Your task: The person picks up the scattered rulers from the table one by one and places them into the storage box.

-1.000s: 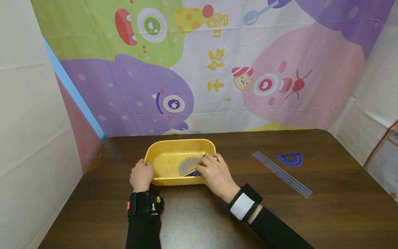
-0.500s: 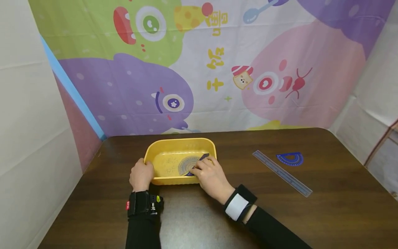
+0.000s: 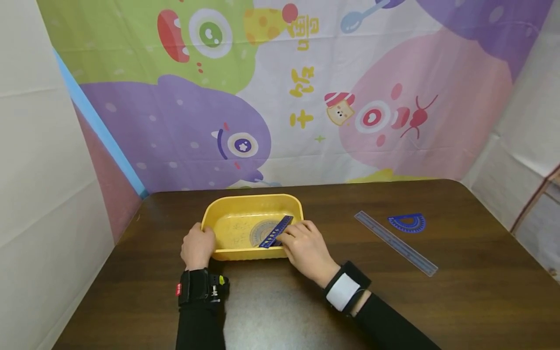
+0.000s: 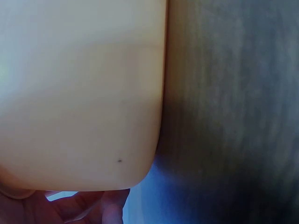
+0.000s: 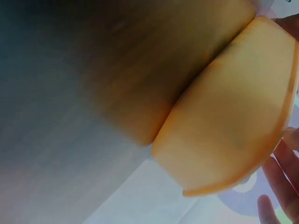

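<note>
My left hand (image 3: 198, 247) grips the left end of a yellow plastic basket (image 3: 253, 254); in the left wrist view, fingers (image 4: 79, 207) show at the basket wall (image 4: 84, 116). A clear protractor (image 3: 260, 231) lies inside on the floor. Across its right part slants a short dark blue ruler (image 3: 276, 231). My right hand (image 3: 308, 250) reaches over the front right corner, fingertips beside the ruler and apart from each other. Something dark shows under those fingertips, mostly hidden. In the right wrist view, loosely bent fingers (image 5: 279, 179) hang past the basket rim (image 5: 233, 179).
On the brown table (image 3: 271, 306), right of the basket, lie a long clear ruler (image 3: 395, 243) and a blue protractor (image 3: 407, 223). A cartoon-printed cloth (image 3: 302, 97) hangs behind the table's far edge.
My right hand first moved left onto the blue ruler and turned it up, then let go and drew back right. The ruler now lies in plain sight. My left hand stayed on the basket.
</note>
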`<state>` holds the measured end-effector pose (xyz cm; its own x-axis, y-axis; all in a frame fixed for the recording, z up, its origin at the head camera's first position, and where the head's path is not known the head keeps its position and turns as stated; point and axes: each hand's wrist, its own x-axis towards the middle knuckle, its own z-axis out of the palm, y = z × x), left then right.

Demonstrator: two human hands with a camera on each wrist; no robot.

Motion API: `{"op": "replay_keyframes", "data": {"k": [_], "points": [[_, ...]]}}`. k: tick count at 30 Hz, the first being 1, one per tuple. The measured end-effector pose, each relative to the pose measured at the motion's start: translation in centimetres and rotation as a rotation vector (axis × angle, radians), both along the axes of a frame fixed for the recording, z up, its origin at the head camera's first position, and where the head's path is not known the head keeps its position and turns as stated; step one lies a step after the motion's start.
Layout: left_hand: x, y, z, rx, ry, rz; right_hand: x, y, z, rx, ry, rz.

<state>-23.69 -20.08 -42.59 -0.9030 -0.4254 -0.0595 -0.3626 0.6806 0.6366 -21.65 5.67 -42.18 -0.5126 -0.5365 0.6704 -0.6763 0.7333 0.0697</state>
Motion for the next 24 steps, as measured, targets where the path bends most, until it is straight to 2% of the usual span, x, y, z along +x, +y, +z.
{"op": "replay_keyframes", "data": {"k": [10, 24], "points": [[0.1, 0.0, -0.1, -0.001, 0.017, -0.004, -0.1, 2.6, 0.4, -0.062, -0.062, -0.057], [0.1, -0.1, -0.1, -0.005, 0.009, -0.013, 0.1, 5.6, 0.5, -0.091, -0.139, -0.191]]}}
